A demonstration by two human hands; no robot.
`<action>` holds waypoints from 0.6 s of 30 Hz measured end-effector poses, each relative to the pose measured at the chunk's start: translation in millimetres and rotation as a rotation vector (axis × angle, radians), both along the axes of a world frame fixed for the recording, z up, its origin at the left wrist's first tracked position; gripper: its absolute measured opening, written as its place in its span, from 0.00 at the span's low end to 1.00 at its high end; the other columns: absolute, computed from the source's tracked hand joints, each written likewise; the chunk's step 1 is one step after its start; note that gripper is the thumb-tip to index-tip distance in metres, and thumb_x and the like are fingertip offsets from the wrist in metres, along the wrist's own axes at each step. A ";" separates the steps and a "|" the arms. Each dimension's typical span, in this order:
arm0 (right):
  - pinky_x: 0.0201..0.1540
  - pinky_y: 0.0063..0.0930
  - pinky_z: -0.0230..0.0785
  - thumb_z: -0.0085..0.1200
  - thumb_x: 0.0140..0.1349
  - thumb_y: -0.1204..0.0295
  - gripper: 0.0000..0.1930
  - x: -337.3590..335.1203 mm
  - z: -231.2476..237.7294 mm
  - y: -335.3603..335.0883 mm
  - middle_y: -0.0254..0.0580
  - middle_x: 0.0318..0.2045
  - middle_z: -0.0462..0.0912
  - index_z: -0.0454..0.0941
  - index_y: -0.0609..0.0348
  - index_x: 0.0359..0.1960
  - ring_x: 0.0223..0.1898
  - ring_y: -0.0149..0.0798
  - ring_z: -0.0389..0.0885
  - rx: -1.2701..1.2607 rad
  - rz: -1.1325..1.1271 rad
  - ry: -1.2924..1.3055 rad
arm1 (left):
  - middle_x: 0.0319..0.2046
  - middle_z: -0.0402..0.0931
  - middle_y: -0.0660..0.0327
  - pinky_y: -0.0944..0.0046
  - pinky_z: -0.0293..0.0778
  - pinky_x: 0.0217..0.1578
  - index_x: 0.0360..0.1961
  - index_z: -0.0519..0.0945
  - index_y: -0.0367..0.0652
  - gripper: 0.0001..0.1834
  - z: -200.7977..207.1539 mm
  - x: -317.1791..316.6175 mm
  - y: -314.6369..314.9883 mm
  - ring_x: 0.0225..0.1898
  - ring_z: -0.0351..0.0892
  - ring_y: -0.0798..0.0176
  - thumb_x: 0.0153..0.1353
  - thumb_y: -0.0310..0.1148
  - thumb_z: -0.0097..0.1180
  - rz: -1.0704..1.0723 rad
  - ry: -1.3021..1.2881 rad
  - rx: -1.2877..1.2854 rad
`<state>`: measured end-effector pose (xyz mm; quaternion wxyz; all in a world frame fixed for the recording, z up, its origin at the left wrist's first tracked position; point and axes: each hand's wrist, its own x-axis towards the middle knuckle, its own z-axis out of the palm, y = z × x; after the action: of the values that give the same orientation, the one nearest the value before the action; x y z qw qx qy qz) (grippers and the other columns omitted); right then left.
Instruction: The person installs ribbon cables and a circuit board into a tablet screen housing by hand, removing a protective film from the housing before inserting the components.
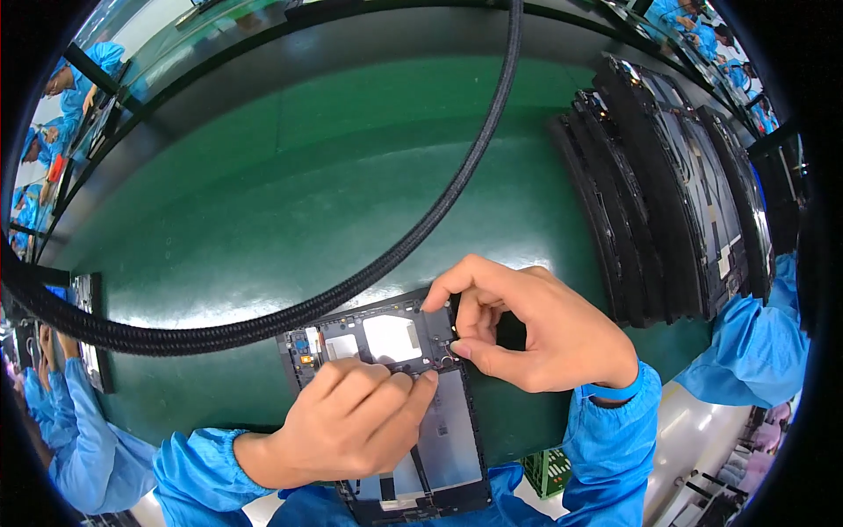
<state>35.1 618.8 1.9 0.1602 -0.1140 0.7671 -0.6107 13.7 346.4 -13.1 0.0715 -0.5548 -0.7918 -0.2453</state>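
An opened tablet (452,430) lies tilted at the bench's near edge, its inside facing up. It has a black frame, a grey metal plate, and small circuit parts with a white rectangle at its far end. My left hand (351,422) is closed over its left middle, fingertips pressed together near the plate's upper edge; whatever they pinch is hidden. Curled round the far right corner is my right hand (544,334), with the index fingertip on the frame and the thumb at the right edge. A thin reddish wire shows beside that thumb.
A thick black braided cable (395,255) arcs over the green bench (263,220). Several black tablet-like units (667,193) stand stacked at the right. Another device (90,325) lies at the far left, near a co-worker's hands. A green crate (546,472) sits below the bench.
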 end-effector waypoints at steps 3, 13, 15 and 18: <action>0.30 0.37 0.69 0.61 0.67 0.83 0.22 -4.2 2.2 -11.7 0.42 0.28 0.80 0.76 0.59 0.62 0.23 0.42 0.78 0.025 -0.050 0.048 | 0.41 0.81 0.64 0.57 0.77 0.48 0.51 0.92 0.42 0.24 0.8 -5.2 0.3 0.44 0.79 0.60 0.50 0.34 0.71 -0.049 0.218 -0.076; 0.39 0.38 0.70 0.67 0.64 0.81 0.23 -11.3 -19.0 -38.8 0.36 0.35 0.89 0.85 0.49 0.61 0.36 0.40 0.74 0.062 -0.162 0.151 | 0.51 0.87 0.55 0.56 0.80 0.56 0.45 0.91 0.36 0.19 -2.2 -7.1 -1.5 0.53 0.83 0.57 0.53 0.33 0.66 -0.090 0.191 0.001; 0.45 0.39 0.69 0.71 0.63 0.77 0.25 -12.7 -29.9 -38.1 0.33 0.39 0.92 0.87 0.48 0.62 0.39 0.39 0.72 0.073 -0.137 0.310 | 0.50 0.88 0.55 0.55 0.80 0.56 0.46 0.91 0.35 0.20 -2.3 -6.4 0.5 0.52 0.84 0.56 0.53 0.33 0.66 -0.081 0.164 0.015; 0.55 0.41 0.69 0.73 0.62 0.75 0.26 -12.4 -30.4 -35.5 0.34 0.46 0.93 0.86 0.49 0.64 0.47 0.41 0.72 0.171 -0.104 0.353 | 0.50 0.88 0.53 0.54 0.81 0.56 0.46 0.90 0.33 0.21 -3.6 -4.8 3.1 0.51 0.85 0.55 0.52 0.33 0.66 -0.071 0.118 0.038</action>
<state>22.6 583.3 -28.5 0.0003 -0.1655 0.8372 -0.5213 8.9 349.5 -16.7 0.1199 -0.5945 -0.7612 -0.2297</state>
